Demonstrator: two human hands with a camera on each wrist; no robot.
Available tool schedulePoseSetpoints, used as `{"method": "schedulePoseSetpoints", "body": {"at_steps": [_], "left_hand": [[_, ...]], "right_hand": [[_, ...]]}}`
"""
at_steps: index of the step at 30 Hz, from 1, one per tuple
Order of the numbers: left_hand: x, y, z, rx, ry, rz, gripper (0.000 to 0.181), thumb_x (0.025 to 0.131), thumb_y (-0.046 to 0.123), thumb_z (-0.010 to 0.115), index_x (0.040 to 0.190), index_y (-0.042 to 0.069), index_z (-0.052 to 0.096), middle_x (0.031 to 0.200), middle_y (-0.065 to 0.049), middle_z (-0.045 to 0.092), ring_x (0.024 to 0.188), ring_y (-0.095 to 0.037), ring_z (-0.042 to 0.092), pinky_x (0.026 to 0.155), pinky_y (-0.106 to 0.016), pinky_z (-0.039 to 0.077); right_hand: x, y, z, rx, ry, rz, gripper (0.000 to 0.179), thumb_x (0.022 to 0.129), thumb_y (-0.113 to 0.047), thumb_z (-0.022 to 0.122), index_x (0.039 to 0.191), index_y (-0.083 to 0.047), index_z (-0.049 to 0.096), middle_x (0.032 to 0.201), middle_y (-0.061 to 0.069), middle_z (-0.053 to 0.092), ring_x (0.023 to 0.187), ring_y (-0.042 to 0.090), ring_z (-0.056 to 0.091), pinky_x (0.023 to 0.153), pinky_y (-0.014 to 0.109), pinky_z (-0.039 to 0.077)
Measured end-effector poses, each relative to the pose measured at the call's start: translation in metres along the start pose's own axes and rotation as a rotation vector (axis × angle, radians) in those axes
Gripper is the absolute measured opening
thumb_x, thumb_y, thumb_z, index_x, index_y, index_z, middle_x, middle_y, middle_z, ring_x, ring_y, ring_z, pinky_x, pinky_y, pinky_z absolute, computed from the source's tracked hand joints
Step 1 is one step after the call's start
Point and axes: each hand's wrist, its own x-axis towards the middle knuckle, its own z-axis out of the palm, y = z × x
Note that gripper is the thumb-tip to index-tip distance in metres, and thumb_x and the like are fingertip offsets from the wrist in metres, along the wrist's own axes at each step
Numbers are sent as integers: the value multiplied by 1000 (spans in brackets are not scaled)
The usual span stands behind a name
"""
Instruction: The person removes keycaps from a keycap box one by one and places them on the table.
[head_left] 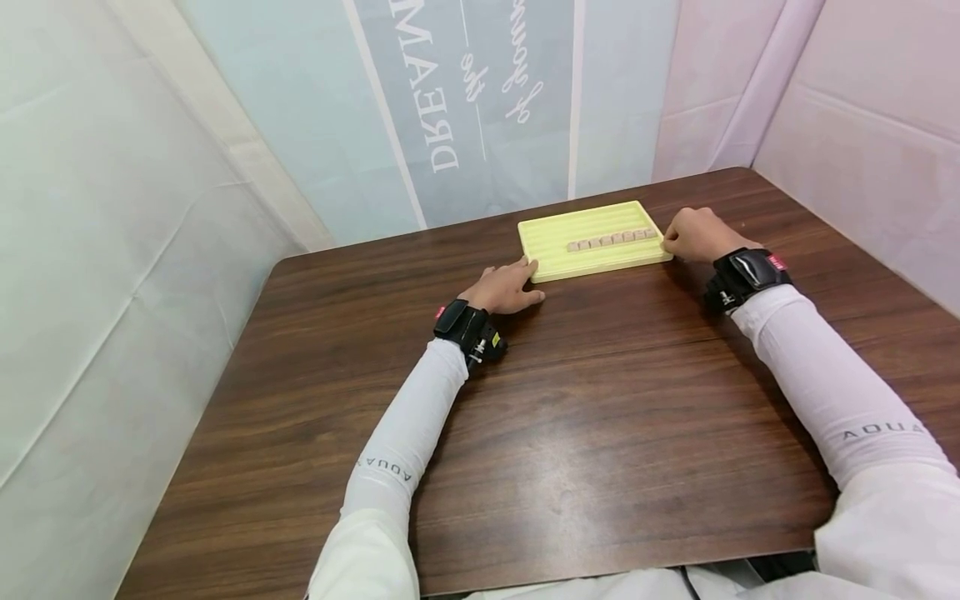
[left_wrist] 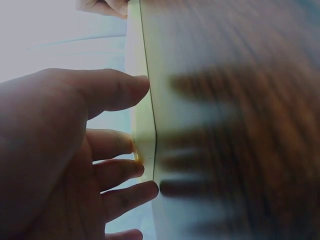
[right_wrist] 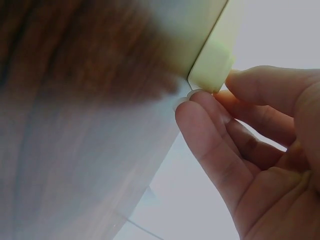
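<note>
A pale yellow ridged tray (head_left: 600,269) lies toward the far right of the table, holding a row of small beige blocks (head_left: 606,241). At its near left corner is my left hand (head_left: 502,289), fingers spread and loosely straight. In the left wrist view, the fingertips meet the tray's side (left_wrist: 145,115), while the thumb lies along the near edge. My right hand (head_left: 702,235) bends its fingers at the near right corner. There, in the right wrist view, thumb and index finger pinch the tray's corner (right_wrist: 212,65), with the other fingers curled beside it.
The dark wood-grain table (head_left: 585,417) reaches back to a hanging printed curtain (head_left: 495,100). Pale sheeting encloses the left and right sides. Each wrist wears a black strapped camera (head_left: 468,327).
</note>
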Motion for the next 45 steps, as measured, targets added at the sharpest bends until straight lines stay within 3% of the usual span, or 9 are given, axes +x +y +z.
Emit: {"method": "schedulePoseSetpoints", "body": {"at_steps": [25, 34, 45], "left_hand": [[-16, -6, 3, 10, 31, 0, 68, 101, 44, 44, 155, 13, 17, 162, -11, 16, 149, -22, 22, 122, -52, 15], [-21, -13, 1, -24, 4, 5, 67, 101, 44, 44, 155, 15, 16, 162, -9, 13, 150, -23, 20, 122, -52, 15], [-27, -16, 2, -18, 21, 4, 66, 101, 42, 44, 155, 14, 18, 162, -11, 15, 150, -23, 22, 122, -53, 15]], "right_hand": [[-4, -15, 1, -96, -10, -85, 22, 87, -10, 54, 71, -5, 69, 51, -4, 43, 49, 13, 41, 46, 24, 32], [-6, -19, 6, -103, -8, -106, 23, 89, -11, 54, 71, -4, 67, 54, -2, 44, 49, 13, 41, 47, 24, 32], [-8, -31, 5, -129, -44, -91, 33, 93, -24, 59, 67, -4, 62, 54, -2, 41, 49, 13, 40, 45, 24, 31]]}}
